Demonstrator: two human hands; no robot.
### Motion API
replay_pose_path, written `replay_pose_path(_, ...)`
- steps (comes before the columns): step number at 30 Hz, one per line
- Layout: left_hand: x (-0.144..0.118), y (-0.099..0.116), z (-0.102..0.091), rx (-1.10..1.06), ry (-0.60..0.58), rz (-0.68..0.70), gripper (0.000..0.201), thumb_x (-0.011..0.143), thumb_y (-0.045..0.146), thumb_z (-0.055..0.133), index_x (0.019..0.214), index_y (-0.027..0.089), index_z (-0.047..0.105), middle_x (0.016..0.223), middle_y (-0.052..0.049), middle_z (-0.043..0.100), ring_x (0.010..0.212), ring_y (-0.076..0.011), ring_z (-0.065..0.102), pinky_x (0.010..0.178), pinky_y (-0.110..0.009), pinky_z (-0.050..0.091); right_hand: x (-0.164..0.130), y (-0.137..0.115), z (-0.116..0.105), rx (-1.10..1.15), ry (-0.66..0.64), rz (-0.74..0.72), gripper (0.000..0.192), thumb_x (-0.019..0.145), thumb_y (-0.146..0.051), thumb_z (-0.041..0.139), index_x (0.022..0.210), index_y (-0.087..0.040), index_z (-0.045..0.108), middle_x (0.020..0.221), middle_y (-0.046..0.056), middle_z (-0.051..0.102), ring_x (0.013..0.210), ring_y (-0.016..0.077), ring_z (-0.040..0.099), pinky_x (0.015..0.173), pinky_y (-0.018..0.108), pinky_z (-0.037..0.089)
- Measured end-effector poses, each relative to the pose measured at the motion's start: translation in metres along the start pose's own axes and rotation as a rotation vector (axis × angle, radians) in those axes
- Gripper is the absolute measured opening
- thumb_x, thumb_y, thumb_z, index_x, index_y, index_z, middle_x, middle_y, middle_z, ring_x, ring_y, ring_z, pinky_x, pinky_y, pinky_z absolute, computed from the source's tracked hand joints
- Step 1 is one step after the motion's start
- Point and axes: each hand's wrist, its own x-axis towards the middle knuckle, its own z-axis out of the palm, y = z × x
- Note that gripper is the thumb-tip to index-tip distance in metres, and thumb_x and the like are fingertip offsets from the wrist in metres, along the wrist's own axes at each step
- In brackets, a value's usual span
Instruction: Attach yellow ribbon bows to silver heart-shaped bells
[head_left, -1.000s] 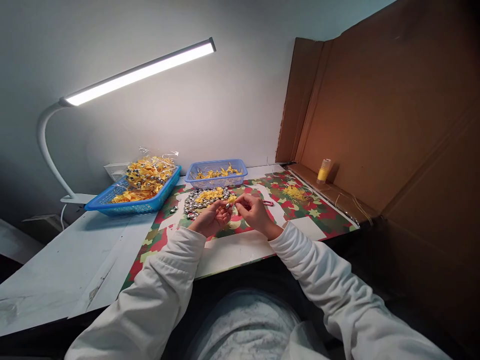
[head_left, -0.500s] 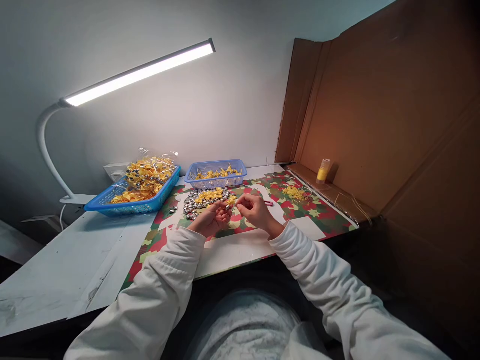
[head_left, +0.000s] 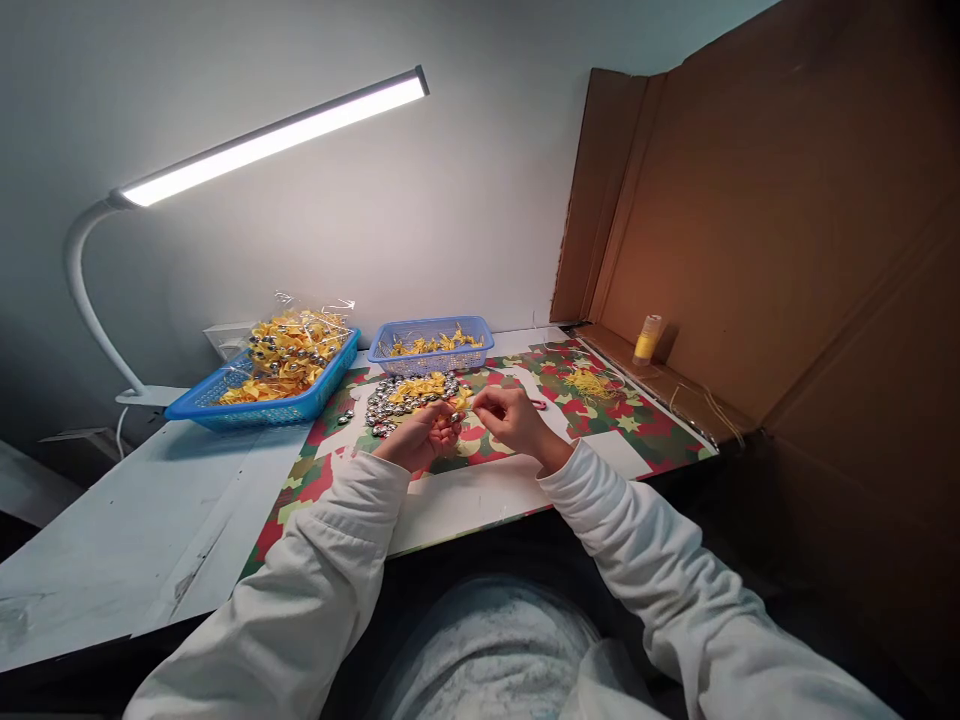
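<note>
My left hand [head_left: 421,438] is closed around a small shiny silver bead [head_left: 455,417] with a yellow ribbon piece [head_left: 462,399] at its top. Close beside it, my right hand [head_left: 514,420] pinches with thumb and forefinger at the ribbon's right side; what lies between those fingertips is too small to make out. Just behind my left hand, a heap of silver beads [head_left: 381,403] lies on the patterned sheet, with yellow ribbon pieces [head_left: 421,388] on it. A pink-handled thing [head_left: 538,405] shows partly behind my right hand.
Two blue baskets, a larger one [head_left: 289,412] and a smaller one [head_left: 379,352], hold yellow pieces at the back. Yellow threads [head_left: 591,384] lie to the right, near a yellow-and-clear tube [head_left: 646,340]. A lit lamp [head_left: 277,137] hangs over the left; cardboard [head_left: 750,200] walls the right.
My right hand has stayed pinched beside the left, and a little more of the yellow ribbon shows between them. The view has shifted slightly.
</note>
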Motion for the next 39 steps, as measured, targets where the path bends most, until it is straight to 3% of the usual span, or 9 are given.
replay_pose_path(10,0.0023,-0.0003,-0.0036,0.007,-0.044,-0.036,0.013,0.084,0.004,0.051,0.077,0.013,0.056,0.065,-0.003,0.061,0.045,-0.0074,0.053,0.043,-0.015,0.047,0.0005,0.0058,-0.0006,-0.073,0.023,-0.069,0.012,0.082,-0.021,0.049,0.074,-0.018,0.058,0.059,-0.002,0.050,0.054,0.0104,0.042,0.054,0.024,0.033)
replay_pose_path(20,-0.0035,0.0031,0.0006,-0.041,-0.059,-0.058,0.017,0.086,0.005,0.044,0.075,0.012,0.055,0.064,-0.004,0.061,0.048,-0.0077,0.056,0.044,-0.014,0.047,0.0023,0.0054,0.0029,0.081,0.025,0.056,0.012,0.080,-0.027,0.053,0.073,-0.018,0.056,0.060,-0.004,0.047,0.054,0.0092,0.039,0.052,0.023,0.033)
replay_pose_path(33,0.0002,-0.0008,-0.0011,0.068,-0.021,0.045,0.012,0.080,0.002,0.054,0.079,0.013,0.059,0.063,-0.002,0.060,0.045,-0.0074,0.054,0.042,-0.014,0.045,0.0015,0.0082,0.0027,-0.103,0.040,-0.064,0.014,0.082,-0.021,0.047,0.073,-0.018,0.058,0.058,-0.002,0.051,0.054,0.0109,0.043,0.055,0.025,0.034)
replay_pose_path(39,0.0044,-0.0036,-0.0031,0.040,0.005,0.103,0.014,0.082,0.001,0.053,0.074,0.012,0.059,0.064,-0.003,0.062,0.050,-0.0073,0.058,0.048,-0.013,0.050,0.0014,0.0069,0.0071,-0.110,0.067,-0.043,0.012,0.080,-0.019,0.048,0.072,-0.018,0.057,0.060,-0.002,0.052,0.054,0.0106,0.045,0.054,0.024,0.034)
